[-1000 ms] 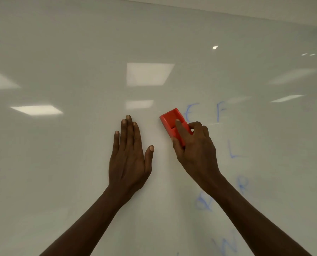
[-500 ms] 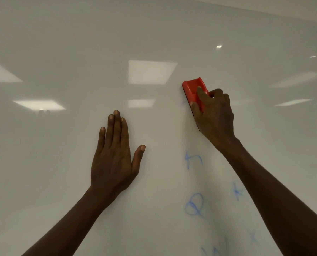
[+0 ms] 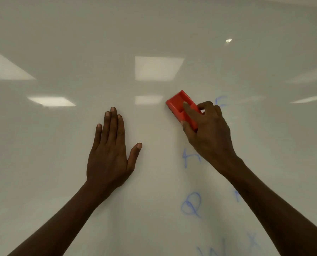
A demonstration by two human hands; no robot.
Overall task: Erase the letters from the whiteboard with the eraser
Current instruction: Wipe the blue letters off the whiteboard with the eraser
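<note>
Since half a second ago the right hand (image 3: 210, 133) has brought the red eraser (image 3: 183, 109) down and to the left on the whiteboard (image 3: 61, 34), and the blue letter F (image 3: 221, 101) that the hand covered shows again just right of the knuckles.

Nearest the camera, two bare forearms reach up from the bottom edge. Between and beside them sit faint blue letters: a W (image 3: 212, 249) and an X (image 3: 253, 241) at the bottom, then a Q (image 3: 190, 204) above them, and an H (image 3: 190, 157) partly hidden by the right wrist.

The left hand (image 3: 109, 154) lies flat against the board, its fingers (image 3: 113, 122) straight and close together, thumb spread to the right, holding nothing.

Higher up, the right hand grips the eraser, thumb on its near edge and index finger laid across its top. The eraser is tilted, its upper end pointing up and left, pressed to the board left of the F.

Farther up, the glossy board mirrors rectangular ceiling lights (image 3: 158, 68).
</note>
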